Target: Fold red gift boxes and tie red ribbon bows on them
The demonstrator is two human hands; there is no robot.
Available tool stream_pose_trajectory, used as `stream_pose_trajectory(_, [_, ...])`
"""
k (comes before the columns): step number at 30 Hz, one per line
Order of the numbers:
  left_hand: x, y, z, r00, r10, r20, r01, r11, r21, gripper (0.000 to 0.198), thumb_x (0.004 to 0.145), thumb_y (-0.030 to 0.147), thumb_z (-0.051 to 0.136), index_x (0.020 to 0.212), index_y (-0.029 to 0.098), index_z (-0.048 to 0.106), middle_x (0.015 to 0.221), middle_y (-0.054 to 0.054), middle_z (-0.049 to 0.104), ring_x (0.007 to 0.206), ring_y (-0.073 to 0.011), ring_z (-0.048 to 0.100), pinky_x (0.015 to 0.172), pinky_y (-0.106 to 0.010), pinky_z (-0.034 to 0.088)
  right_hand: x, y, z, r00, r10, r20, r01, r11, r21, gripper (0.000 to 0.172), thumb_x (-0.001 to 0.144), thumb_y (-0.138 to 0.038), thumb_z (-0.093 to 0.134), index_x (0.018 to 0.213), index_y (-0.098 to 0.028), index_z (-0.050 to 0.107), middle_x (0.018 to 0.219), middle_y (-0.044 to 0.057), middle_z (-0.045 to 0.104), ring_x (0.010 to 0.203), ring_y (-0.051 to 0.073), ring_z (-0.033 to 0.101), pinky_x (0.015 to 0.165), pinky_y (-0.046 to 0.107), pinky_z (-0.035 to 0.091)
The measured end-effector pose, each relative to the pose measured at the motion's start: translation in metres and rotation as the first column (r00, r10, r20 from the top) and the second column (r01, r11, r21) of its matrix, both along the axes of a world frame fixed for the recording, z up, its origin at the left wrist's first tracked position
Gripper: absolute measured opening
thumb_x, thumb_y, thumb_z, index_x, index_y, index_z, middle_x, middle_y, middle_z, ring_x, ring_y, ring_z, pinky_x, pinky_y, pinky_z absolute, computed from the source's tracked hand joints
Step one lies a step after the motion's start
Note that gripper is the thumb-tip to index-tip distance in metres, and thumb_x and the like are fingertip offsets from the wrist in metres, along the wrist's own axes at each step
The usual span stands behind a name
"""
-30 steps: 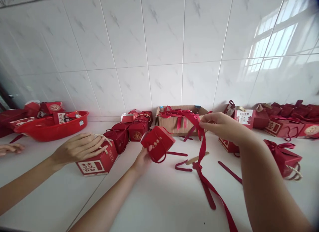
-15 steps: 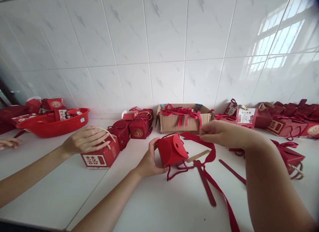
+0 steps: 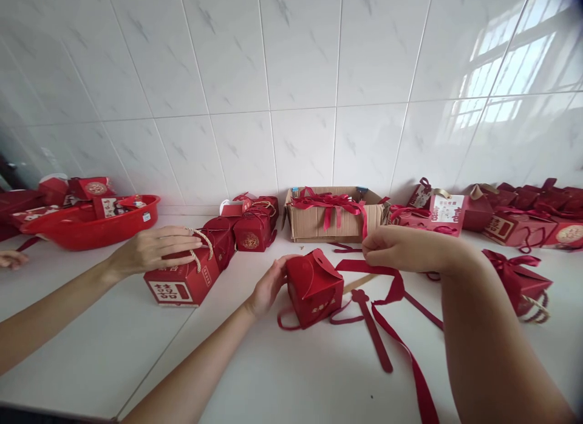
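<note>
In the head view, the left hand (image 3: 268, 290) grasps the left side of a small red box (image 3: 314, 293) near the middle of the counter (image 3: 291, 381), its curved flaps folded over on top. The right hand (image 3: 387, 249) hovers at the box's two o'clock, fingers curled; a ribbon (image 3: 395, 288) runs just below it, but whether they pinch it I cannot tell. At four o'clock lies a stick (image 3: 376, 339); at nine, another person's hand (image 3: 170, 245) rests on a printed box (image 3: 182, 284).

For good handling, I judge, the left hand should steady the box without denting its thin sides or lifting the flaps. The ribbon looks twisted where it bends, so it is best smoothed flat and kept free of the stick and the cord (image 3: 348, 319) beside the box.
</note>
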State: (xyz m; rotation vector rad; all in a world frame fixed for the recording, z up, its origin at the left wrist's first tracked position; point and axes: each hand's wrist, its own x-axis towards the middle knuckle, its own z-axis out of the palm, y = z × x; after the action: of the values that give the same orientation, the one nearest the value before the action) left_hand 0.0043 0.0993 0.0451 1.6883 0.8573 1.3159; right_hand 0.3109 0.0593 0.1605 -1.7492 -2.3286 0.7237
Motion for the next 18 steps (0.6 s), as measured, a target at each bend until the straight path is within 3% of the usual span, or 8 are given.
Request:
stream_pose_trajectory(4, [-0.077, -0.014, 0.056, 0.99, 0.136, -0.032, -0.133, 0.987, 0.091, 0.029, 0.077, 0.055, 0.056, 0.096, 0.035, 0.066, 0.092, 0.004, 0.07, 0.125, -0.0248, 0.045, 0.094, -0.046, 0.042, 0.0, 0.0, -0.002, 1.0, 0.017, -0.016, -0.017, 1.0, -0.01, 0.019, 0.074, -0.028, 0.05, 0.06, -0.02, 0.04, 0.06, -0.003, 0.037, 0.052, 0.011, 0.033, 0.047, 0.026, 0.024])
stream_pose_trajectory(6, [-0.08, -0.016, 0.064, 0.981, 0.166, -0.099, -0.152, 0.979, 0.132, 0.022, 0.079, 0.048, 0.055, 0.086, 0.032, 0.069, 0.088, 0.006, 0.07, 0.123, -0.0235, 0.046, 0.095, -0.044, 0.04, 0.001, 0.001, -0.004, 0.999, 0.04, -0.037, -0.04, 0.999, -0.005, 0.02, 0.075, -0.028, 0.05, 0.06, -0.02, 0.041, 0.059, -0.003, 0.036, 0.051, 0.011, 0.032, 0.046, 0.026, 0.024])
stream_pose_trajectory(8, [-0.049, -0.012, 0.047, 0.989, 0.125, -0.077, -0.117, 0.988, 0.105, 0.034, 0.083, 0.054, 0.047, 0.095, 0.03, 0.067, 0.097, 0.002, 0.07, 0.121, -0.0269, 0.048, 0.093, -0.045, 0.041, 0.001, 0.002, -0.006, 0.997, 0.064, -0.047, -0.064, 0.998, 0.004, 0.02, 0.075, -0.029, 0.05, 0.06, -0.02, 0.042, 0.059, -0.003, 0.036, 0.051, 0.01, 0.031, 0.046, 0.026, 0.023])
stream_pose_trajectory(10, [-0.003, -0.003, 0.014, 0.99, 0.053, -0.132, -0.045, 0.997, 0.059, 0.038, 0.082, 0.055, 0.051, 0.098, 0.024, 0.067, 0.101, -0.004, 0.07, 0.109, -0.0289, 0.056, 0.089, -0.044, 0.044, 0.001, 0.002, -0.006, 0.996, 0.074, -0.039, -0.074, 0.997, 0.008, 0.02, 0.076, -0.029, 0.05, 0.06, -0.02, 0.042, 0.059, -0.003, 0.036, 0.051, 0.01, 0.032, 0.046, 0.026, 0.023])
stream_pose_trajectory(12, [0.034, 0.006, -0.018, 0.976, -0.038, -0.216, 0.042, 0.999, 0.014, 0.048, 0.091, 0.054, 0.032, 0.104, 0.021, 0.064, 0.107, -0.007, 0.066, 0.103, -0.025, 0.057, 0.093, -0.041, 0.041, 0.001, 0.003, -0.006, 0.997, 0.075, -0.025, -0.074, 0.997, 0.014, 0.019, 0.076, -0.028, 0.05, 0.06, -0.02, 0.044, 0.059, -0.003, 0.037, 0.051, 0.01, 0.032, 0.047, 0.026, 0.023])
stream_pose_trajectory(13, [0.045, 0.01, -0.029, 0.971, -0.015, -0.239, 0.025, 0.999, 0.042, 0.049, 0.092, 0.053, 0.029, 0.101, 0.02, 0.063, 0.102, -0.008, 0.066, 0.097, -0.0232, 0.057, 0.09, -0.039, 0.042, 0.001, 0.003, -0.006, 0.997, 0.075, -0.02, -0.075, 0.997, 0.016, 0.018, 0.077, -0.028, 0.049, 0.061, -0.02, 0.045, 0.06, -0.003, 0.038, 0.052, 0.01, 0.033, 0.047, 0.026, 0.023])
stream_pose_trajectory(15, [0.049, 0.015, -0.039, 0.963, 0.043, -0.266, -0.018, 0.995, 0.096, 0.045, 0.091, 0.054, 0.034, 0.09, 0.019, 0.062, 0.092, -0.006, 0.062, 0.088, -0.0206, 0.055, 0.084, -0.034, 0.042, 0.001, 0.003, -0.006, 0.996, 0.082, -0.015, -0.082, 0.996, 0.02, 0.017, 0.077, -0.028, 0.049, 0.063, -0.02, 0.047, 0.061, -0.003, 0.039, 0.052, 0.011, 0.034, 0.047, 0.027, 0.023])
stream_pose_trajectory(18, [0.038, 0.015, -0.035, 0.961, 0.071, -0.266, -0.04, 0.992, 0.121, 0.04, 0.086, 0.055, 0.045, 0.072, 0.019, 0.056, 0.085, -0.004, 0.056, 0.082, -0.0183, 0.05, 0.078, -0.03, 0.041, 0.001, 0.004, -0.006, 0.996, 0.087, -0.015, -0.087, 0.996, 0.022, 0.018, 0.078, -0.029, 0.051, 0.062, -0.02, 0.048, 0.061, -0.002, 0.04, 0.052, 0.011, 0.035, 0.047, 0.027, 0.024])
